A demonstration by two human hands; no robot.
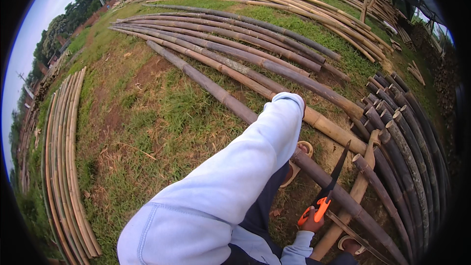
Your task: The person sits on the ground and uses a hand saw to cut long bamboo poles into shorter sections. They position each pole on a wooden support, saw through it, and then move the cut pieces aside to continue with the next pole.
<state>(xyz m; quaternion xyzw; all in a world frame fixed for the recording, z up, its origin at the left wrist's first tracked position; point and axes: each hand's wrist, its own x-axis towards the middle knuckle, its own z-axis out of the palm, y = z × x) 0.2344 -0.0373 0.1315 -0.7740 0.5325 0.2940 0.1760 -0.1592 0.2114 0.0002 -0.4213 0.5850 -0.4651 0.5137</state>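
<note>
From my end: right hand point(312, 222) is wrapped round the orange handle of a saw point(339, 168), blade pointing to the far side across the near stretch of the dark bamboo pole point(365, 217); whether the teeth touch it, I can't say. Left hand is hidden past the cuff of the pale sleeve point(211, 167), so I can't tell how spread its fingers are or what they've got. The pole runs from far left, under that sleeve, to near right, lying over a tan log point(362, 186). Progress, my read: no kerf visible where the blade crosses, so sawing there looks unstarted or barely begun; the pole seems whole, though the sleeve covers part. Dark poles with blunt ends are already piled in a stack point(417, 152) on the right; a row of dark poles point(245, 34) lies farther off on the grass point(181, 108), probably what's left. Pale poles point(68, 167) sit side by side at left, well apart from the saw.
</note>
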